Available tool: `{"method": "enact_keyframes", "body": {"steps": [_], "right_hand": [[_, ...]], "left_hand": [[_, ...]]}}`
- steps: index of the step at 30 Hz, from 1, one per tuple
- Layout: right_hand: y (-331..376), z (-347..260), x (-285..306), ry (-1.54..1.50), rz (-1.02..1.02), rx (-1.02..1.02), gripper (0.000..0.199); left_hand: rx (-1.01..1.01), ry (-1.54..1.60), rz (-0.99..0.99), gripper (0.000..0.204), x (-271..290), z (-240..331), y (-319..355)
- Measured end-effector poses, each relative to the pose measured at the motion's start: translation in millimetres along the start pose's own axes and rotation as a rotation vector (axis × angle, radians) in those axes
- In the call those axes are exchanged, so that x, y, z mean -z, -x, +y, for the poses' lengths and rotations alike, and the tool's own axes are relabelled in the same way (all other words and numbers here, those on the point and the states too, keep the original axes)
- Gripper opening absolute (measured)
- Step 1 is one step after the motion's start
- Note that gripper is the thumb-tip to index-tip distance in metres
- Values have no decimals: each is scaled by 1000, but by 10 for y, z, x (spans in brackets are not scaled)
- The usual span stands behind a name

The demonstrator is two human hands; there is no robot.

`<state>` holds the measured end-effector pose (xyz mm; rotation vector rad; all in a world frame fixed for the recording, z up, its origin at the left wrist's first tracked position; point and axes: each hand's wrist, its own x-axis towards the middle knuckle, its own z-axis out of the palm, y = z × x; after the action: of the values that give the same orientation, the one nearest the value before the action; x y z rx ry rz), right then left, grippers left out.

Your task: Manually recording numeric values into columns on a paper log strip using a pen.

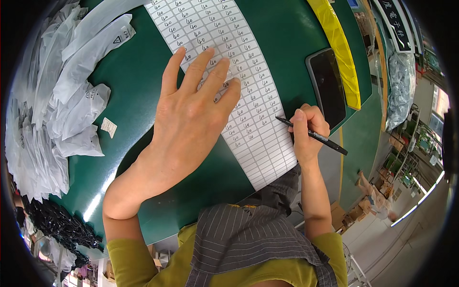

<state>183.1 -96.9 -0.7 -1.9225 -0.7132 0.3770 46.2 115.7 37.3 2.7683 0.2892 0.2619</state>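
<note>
A long white sheet of small blank-edged labels [260, 165] runs down the green table toward me, most of its cells marked by hand in black. The cells nearest my body are bare. My left hand [191, 110] lies across the sheet and its left edge, fingers spread, holding nothing. In my right hand [310, 131] a black pen [330, 143] is gripped between thumb and fingers. Its tip points left, at the right column of cells; whether it touches the paper I cannot tell.
Beyond my right hand lies a dark phone [327, 86] beside a yellow strip [342, 57]. Translucent plastic bags [52, 105] pile up along the left, with a small paper tag [109, 127] near them. Black parts [62, 222] heap at the lower left. The green table [201, 205] ends near my apron.
</note>
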Motion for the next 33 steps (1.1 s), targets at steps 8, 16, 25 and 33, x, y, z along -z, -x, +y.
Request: {"method": "enact_keyframes", "body": {"steps": [8,16,25,33], "right_hand": [[-17,-45,-32,-66,56,-23,20],[-22,-13,-20,-2,25,25,21],[-29,-81,-14,-140,22,-41,19],[142,-51,-91,-101,-68,112,18]], "left_hand": [[11,-25,-65,38,22,-3,4],[15,-22,-64,39,28,-5,15],[2,-44,-58,37,16,-19,14],[-11,-34,-10,32,-10,-1,4]]}}
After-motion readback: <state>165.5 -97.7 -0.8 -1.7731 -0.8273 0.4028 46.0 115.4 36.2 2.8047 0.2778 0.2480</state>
